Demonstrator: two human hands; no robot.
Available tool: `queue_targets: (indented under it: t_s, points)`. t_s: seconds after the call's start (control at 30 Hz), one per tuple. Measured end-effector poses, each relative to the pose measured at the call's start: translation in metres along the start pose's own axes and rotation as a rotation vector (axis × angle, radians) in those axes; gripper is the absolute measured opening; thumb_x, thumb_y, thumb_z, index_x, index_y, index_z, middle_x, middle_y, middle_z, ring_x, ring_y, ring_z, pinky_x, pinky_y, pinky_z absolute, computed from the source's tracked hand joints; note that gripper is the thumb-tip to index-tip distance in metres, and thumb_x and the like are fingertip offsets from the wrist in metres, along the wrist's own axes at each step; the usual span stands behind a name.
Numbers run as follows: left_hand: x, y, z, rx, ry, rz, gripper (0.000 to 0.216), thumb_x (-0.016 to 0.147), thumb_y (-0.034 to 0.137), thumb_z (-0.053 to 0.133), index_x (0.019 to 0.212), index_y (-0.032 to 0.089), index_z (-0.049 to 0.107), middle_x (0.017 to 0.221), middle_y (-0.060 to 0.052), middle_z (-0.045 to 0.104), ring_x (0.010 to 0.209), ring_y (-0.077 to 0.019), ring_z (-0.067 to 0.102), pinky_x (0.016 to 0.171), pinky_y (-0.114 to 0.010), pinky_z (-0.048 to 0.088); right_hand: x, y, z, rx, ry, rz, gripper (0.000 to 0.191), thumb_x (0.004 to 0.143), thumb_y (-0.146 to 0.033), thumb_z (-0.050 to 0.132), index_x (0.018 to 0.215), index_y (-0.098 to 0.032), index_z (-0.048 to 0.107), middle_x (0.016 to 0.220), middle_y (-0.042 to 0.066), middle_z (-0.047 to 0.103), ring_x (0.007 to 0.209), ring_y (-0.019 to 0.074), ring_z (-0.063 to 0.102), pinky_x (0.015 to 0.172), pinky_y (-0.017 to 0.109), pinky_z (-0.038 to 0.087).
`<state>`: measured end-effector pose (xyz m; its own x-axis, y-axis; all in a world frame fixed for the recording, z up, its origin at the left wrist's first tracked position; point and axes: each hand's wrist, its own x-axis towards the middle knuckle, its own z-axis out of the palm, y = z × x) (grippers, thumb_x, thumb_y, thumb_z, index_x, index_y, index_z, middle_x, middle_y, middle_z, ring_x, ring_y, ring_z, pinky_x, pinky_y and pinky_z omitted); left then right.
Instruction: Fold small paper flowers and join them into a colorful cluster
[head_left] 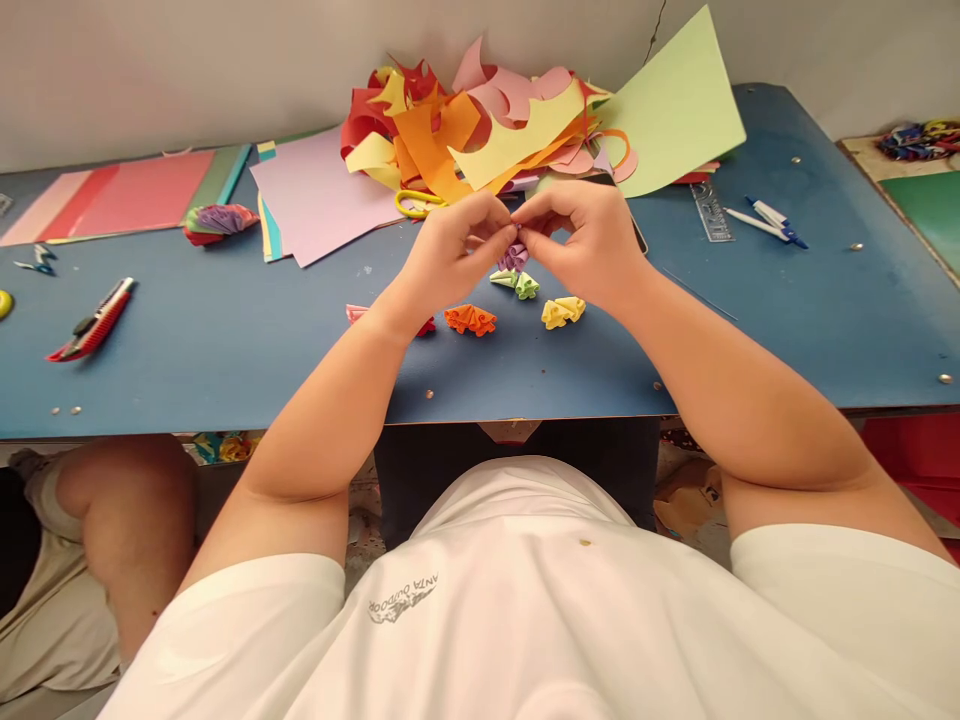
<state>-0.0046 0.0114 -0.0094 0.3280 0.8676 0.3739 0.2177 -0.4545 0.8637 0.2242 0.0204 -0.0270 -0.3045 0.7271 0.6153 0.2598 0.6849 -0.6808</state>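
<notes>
At the upper centre of the frame, above a blue table (225, 375), two bare hands meet fingertip to fingertip. The left hand (461, 240) and the right hand (594, 240) each have thumb and finger pinched together on a small purple paper curl (514, 258). The curl hangs just below the fingertips, between the hands, with neither clearly nearer. Fingers cover its top, so its long axis is hard to tell, as is whether it touches the green paper curl (527, 287) just below it in the frame. Lower still, an orange paper curl (471, 319) lies to the left and a yellow paper curl (562, 312) to the right, both longer from side to side. Behind the hands, bright paper scraps (431, 130) are heaped against the wall.
</notes>
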Motion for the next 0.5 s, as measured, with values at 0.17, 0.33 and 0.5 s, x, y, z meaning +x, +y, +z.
queue_targets:
  t_s: [0.17,0.33,0.5]
  points:
    - [-0.004,0.014,-0.003,-0.366,-0.054,-0.336,0.032,0.107,0.030,0.103,0.099,0.024,0.072,0.097,0.000,0.085,0.096,-0.0176,0.090,0.104,-0.038,0.076,0.001,0.007,0.006,0.070,0.083,-0.029,0.023,0.113,-0.051,0.097,0.108,-0.030,0.089,0.105,0.005,0.091,0.095,0.0279,0.089,0.104,0.053,0.085]
    - [-0.006,0.023,-0.007,-0.490,-0.060,-0.431,0.026,0.108,0.026,0.100,0.101,0.023,0.076,0.099,0.000,0.087,0.103,-0.0183,0.095,0.110,-0.039,0.079,0.001,0.014,0.009,0.129,0.129,-0.053,0.030,0.111,-0.056,0.101,0.107,-0.031,0.086,0.103,0.004,0.088,0.096,0.0270,0.088,0.096,0.051,0.085]
    - [-0.006,0.024,-0.010,-0.494,-0.066,-0.450,0.025,0.104,0.025,0.102,0.094,0.021,0.079,0.094,-0.001,0.086,0.100,-0.0182,0.093,0.107,-0.037,0.080,0.001,0.008,0.004,0.124,0.092,-0.073,0.041,0.103,-0.063,0.111,0.100,-0.033,0.082,0.105,0.006,0.088,0.106,0.0319,0.088,0.096,0.053,0.084]
